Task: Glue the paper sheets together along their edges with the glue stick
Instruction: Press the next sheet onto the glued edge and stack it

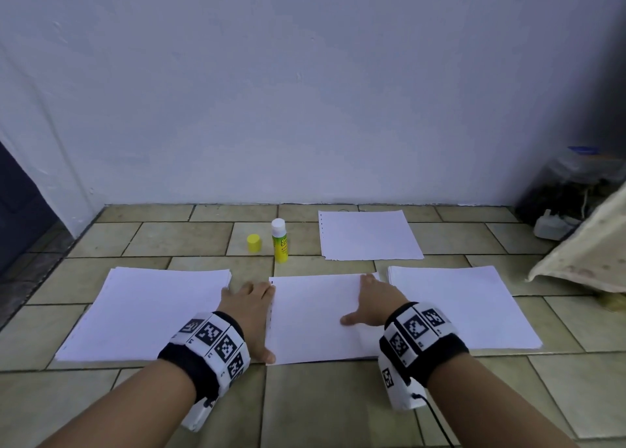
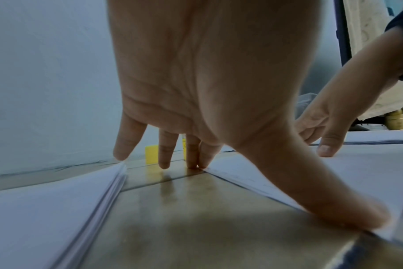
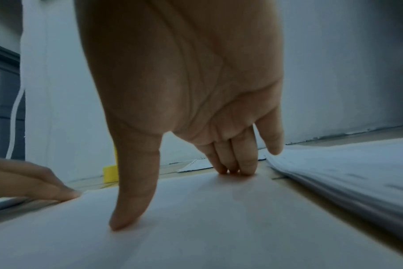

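Pressing down on the middle sheets [image 1: 318,315], both hands lie flat with fingers straight and grip nothing: the left hand [image 1: 252,312] sits at nine o'clock of that paper, fingertips and thumb lined along its punched left edge, while the right hand [image 1: 374,303] rests on its three o'clock side, thumb spread inward and fingertips near the far right corner. That placement looks meant to square the sheets and press a glued edge so it bonds without slipping, though no glue line can be made out. The left wrist view shows the thumb [image 2: 347,214] pinning the near corner to the tiled floor [image 1: 321,403]. On either flank, at nine and three o'clock, lie the left stack [image 1: 142,312] and the right stack [image 1: 457,305], close enough for each hand to draw a fresh sheet from. Farther out, near twelve o'clock, the glue stick [image 1: 279,241] stands upright and uncapped, its yellow cap [image 1: 253,243] just beside it at its nine o'clock, apart from the paper so nothing gets smeared. At one o'clock a far pile [image 1: 367,234] lies near the wall [image 1: 305,92], seemingly finished pieces set aside. Clutter at the far right is too dim to identify.
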`<state>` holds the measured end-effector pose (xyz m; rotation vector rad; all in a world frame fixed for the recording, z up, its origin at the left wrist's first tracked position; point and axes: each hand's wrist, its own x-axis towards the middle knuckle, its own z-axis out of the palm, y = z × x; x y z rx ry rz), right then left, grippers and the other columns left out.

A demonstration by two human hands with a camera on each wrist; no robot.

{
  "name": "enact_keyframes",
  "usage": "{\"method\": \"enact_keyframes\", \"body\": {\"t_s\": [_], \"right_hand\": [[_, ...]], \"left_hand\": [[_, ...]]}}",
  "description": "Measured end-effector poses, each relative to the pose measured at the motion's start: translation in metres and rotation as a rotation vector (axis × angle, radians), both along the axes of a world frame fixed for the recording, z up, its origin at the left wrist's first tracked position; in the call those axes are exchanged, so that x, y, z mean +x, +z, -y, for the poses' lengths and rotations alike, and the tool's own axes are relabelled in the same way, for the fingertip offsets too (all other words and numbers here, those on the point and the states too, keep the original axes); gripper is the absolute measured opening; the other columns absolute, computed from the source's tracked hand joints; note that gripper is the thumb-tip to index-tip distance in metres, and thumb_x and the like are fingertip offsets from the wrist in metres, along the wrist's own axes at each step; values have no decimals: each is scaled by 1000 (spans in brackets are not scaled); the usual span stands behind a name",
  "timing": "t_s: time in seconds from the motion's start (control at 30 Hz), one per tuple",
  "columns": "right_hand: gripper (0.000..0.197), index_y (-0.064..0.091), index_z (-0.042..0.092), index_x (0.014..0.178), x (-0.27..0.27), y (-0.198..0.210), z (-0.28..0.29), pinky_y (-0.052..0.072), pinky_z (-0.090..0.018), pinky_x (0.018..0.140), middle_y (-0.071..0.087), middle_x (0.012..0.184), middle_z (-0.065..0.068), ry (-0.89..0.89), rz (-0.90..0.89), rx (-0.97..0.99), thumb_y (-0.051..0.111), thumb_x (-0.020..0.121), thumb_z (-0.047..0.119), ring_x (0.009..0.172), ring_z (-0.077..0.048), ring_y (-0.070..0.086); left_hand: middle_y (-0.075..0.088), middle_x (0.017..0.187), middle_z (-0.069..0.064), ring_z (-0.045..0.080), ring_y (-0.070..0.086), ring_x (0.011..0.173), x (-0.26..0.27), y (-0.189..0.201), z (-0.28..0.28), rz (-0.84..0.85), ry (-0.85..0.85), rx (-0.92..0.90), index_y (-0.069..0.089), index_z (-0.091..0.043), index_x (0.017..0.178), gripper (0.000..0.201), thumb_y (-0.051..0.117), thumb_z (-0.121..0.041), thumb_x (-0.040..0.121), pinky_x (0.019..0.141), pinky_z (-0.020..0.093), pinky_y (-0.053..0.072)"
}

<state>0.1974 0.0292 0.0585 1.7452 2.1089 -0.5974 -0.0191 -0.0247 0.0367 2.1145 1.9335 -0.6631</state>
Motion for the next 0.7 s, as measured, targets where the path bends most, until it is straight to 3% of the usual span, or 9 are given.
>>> {"method": "enact_keyframes", "body": {"t_s": [0.23, 0.33, 0.43, 0.6, 0.7], "right_hand": [[91, 31, -1, 139, -9, 4, -3, 47, -36, 98, 46, 136, -10, -43, 41, 53, 73, 76, 51, 118, -24, 53], [85, 40, 4, 132, -10, 3, 0, 46, -38, 98, 44, 134, -9, -15, 65, 95, 76, 71, 52, 122, -24, 48], [81, 43, 7, 131, -18, -1, 9, 41, -41, 102, 38, 134, -12, 60, 142, 124, 75, 72, 53, 126, -29, 37], [79, 33, 9, 140, -41, -11, 20, 38, -44, 103, 32, 140, -15, 207, 115, 124, 76, 77, 33, 127, -35, 35], [60, 34, 10, 139, -51, -22, 22, 39, -40, 101, 36, 137, -15, 306, 19, 146, 62, 86, 14, 126, -37, 36]], "left_hand": [[12, 158, 0, 22, 10, 145, 1, 6, -1, -38, -28, 8, 4, -15, 152, 119, 69, -67, 67, 114, 58, 9], [31, 148, 1, 22, 26, 138, 1, 19, -5, -71, -48, -33, 27, -16, 146, 107, 68, -71, 64, 113, 56, 13], [45, 136, 4, 25, 37, 129, 10, 36, -9, -123, -79, -73, 45, -13, 134, 87, 60, -73, 73, 113, 54, 18], [40, 141, 5, 25, 44, 124, 36, 28, -1, 172, -188, 33, 38, -15, 141, 54, 53, -38, 95, 104, 40, 36], [45, 133, 9, 25, 48, 118, 39, 23, 5, 183, -200, 23, 45, -11, 134, 40, 50, -24, 97, 94, 35, 41]]}}
